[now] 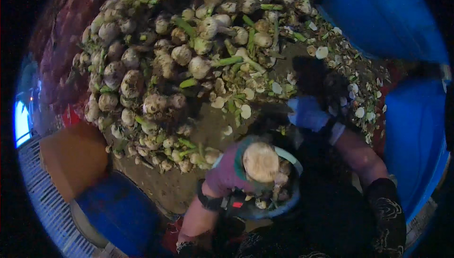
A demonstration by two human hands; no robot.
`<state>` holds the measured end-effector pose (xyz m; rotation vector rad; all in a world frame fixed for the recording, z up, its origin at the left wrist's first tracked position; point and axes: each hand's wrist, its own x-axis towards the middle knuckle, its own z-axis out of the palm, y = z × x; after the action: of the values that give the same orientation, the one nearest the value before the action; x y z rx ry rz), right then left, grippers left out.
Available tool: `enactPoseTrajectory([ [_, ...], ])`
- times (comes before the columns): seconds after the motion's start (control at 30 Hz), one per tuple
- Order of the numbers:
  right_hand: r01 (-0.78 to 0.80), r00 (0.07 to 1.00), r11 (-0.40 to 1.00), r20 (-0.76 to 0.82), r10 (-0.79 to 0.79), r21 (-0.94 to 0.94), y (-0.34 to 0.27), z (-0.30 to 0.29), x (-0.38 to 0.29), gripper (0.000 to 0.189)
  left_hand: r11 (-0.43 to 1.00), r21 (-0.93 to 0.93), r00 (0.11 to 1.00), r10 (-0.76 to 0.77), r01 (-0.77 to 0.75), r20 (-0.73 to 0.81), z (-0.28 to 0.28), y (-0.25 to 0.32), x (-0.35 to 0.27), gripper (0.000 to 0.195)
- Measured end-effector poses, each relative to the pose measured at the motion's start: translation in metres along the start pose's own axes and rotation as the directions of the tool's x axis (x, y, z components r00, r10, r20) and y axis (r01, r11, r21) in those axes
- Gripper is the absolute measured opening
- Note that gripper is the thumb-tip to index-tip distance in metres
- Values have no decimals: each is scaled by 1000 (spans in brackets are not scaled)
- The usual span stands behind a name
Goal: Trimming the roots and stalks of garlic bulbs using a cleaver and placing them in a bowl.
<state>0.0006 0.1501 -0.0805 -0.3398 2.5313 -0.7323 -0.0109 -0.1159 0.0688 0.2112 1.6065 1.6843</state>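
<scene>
My left hand (232, 169), in a purple and green glove, is closed around a large pale garlic bulb (261, 162) above a bucket (292, 203) that holds several bulbs. To its right, my right hand (306, 112) wears a light blue glove with a dark cuff. Its fingers lie in shadow, so what it holds, if anything, does not show. A large heap of garlic bulbs (181, 55) with dirty skins and cut green stems spreads in front of both hands. Trimmed white root ends and stem pieces (244, 110) lie between the heap and my right hand.
Blue plastic containers (415, 141) stand at the right, and a large blue surface (386, 13) is at the upper right. At the lower left are a blue drum (118, 212) and a brown box (76, 158). Reddish sacking (71, 45) borders the heap's left side.
</scene>
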Motion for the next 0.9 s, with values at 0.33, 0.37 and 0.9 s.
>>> enactPoseTrajectory([
  [0.33,520,854,849,-75,-515,96,-89,-79,-18,34,991,-21,964,-132,131,-232,-8,-26,10,52],
  [0.37,515,857,854,-50,-513,77,-89,-78,-17,36,962,-247,942,-186,117,-280,0,-25,9,45],
  [0.9,18,999,999,-42,-16,48,-11,-21,-9,29,959,-284,979,-54,-4,-196,-3,-19,5,62],
])
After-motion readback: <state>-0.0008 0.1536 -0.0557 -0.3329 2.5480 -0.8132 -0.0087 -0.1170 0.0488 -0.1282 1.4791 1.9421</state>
